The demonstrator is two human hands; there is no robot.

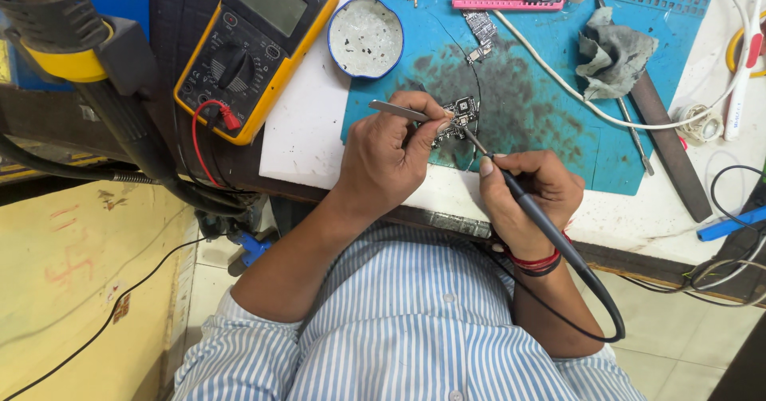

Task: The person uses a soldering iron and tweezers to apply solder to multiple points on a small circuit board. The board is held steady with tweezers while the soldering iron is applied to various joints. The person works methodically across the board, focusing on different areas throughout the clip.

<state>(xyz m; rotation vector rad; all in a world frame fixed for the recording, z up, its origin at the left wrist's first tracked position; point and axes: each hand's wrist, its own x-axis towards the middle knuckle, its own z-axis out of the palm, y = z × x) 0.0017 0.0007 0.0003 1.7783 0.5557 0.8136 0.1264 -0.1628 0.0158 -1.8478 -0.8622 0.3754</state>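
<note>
Head view is showing the white counter (303, 142) running off the frame at twelve and three o'clock, with a blue work mat (558, 142) lying on it, its top edge cut off. At ten o'clock a yellow multimeter (254, 46) is sitting partly out of frame, its screen blank, and a black hot-air handle (76, 46) is crossing the eleven o'clock corner, only partly showing. A round tin lid (365, 37) is resting at twelve o'clock, a grey rag (613, 50) at two o'clock, and a pink cutter (507, 2) is lying near the top edge.

Left hand (391, 158) is closing around metal tweezers (403, 112), pinching them between thumb and fingers. Right hand (527, 193) is gripping a black soldering iron (527, 205) like a pen, its cord looping toward five o'clock.

Between both hands, just above centre on the mat, a small dark circuit board (460, 112) is lying; the left fingers are hiding its lower left part. The iron's tip is touching or almost touching the board at its five o'clock edge; its parts are too small to make out.
</note>
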